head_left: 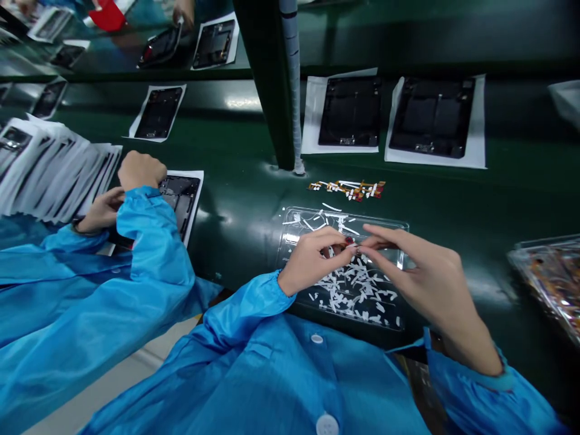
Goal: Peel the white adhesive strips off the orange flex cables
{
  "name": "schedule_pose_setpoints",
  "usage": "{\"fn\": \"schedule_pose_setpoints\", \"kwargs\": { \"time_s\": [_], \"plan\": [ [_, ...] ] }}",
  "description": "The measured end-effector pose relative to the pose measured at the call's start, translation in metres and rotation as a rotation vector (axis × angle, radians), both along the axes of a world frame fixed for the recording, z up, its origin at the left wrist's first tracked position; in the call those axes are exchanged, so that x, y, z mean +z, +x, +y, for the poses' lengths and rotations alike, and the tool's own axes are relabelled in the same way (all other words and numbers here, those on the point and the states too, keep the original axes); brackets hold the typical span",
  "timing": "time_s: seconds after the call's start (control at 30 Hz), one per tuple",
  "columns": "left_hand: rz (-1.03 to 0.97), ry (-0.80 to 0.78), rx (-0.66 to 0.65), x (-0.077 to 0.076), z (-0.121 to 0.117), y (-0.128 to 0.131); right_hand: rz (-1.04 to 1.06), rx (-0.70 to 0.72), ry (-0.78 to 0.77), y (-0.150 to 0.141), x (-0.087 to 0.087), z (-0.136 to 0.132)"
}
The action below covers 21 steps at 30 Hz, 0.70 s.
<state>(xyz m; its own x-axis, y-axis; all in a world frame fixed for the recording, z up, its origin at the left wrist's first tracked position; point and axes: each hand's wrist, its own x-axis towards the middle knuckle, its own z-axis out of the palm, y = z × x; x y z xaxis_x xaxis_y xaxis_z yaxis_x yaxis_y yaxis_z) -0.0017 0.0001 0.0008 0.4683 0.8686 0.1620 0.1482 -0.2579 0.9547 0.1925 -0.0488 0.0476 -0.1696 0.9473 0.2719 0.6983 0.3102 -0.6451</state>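
Above a clear plastic tray (290, 226) full of white paper strips (357, 284), my two hands meet at the fingertips. My left hand (312, 257) pinches a small flex cable with a dark red end (348, 240). Thumb and fingertips of my right hand (421, 272) are pressed together right beside it; what they grip is too small to make out. Behind the tray lies a loose row of orange flex cables (348, 190) with white tabs.
Two dark device housings (351, 112) (432, 118) lie on white sheets beyond a green post (267, 84). To the left, a co-worker's hands (142, 169) work over another housing (181, 196) beside stacked white sleeves (54, 169). A filled clear tray (553, 278) stands right.
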Motion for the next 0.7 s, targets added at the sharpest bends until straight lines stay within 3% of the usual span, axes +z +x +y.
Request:
{"fn": "schedule_pose_setpoints", "kwargs": {
  "time_s": [0.13,0.3,0.4,0.53,0.6,0.7],
  "plan": [
    [0.041,0.121,0.054,0.000,-0.004,0.002,-0.061,-0.022,-0.027,-0.002,-0.002,-0.002],
    [0.066,0.202,0.044,-0.001,-0.008,0.003,-0.249,-0.034,0.092,-0.006,-0.013,-0.005],
    [0.047,0.112,0.030,-0.001,-0.006,0.003,-0.419,-0.079,0.184,-0.009,-0.021,-0.006],
    [-0.016,-0.161,-0.006,-0.004,-0.001,0.006,-0.557,-0.107,0.288,-0.016,-0.030,-0.007],
    [-0.027,-0.204,0.017,-0.006,0.000,0.009,-0.522,-0.134,0.311,-0.020,-0.034,-0.007],
    [0.013,-0.093,0.120,-0.007,-0.001,0.011,-0.225,-0.174,0.172,-0.022,-0.035,-0.008]
  ]
}}
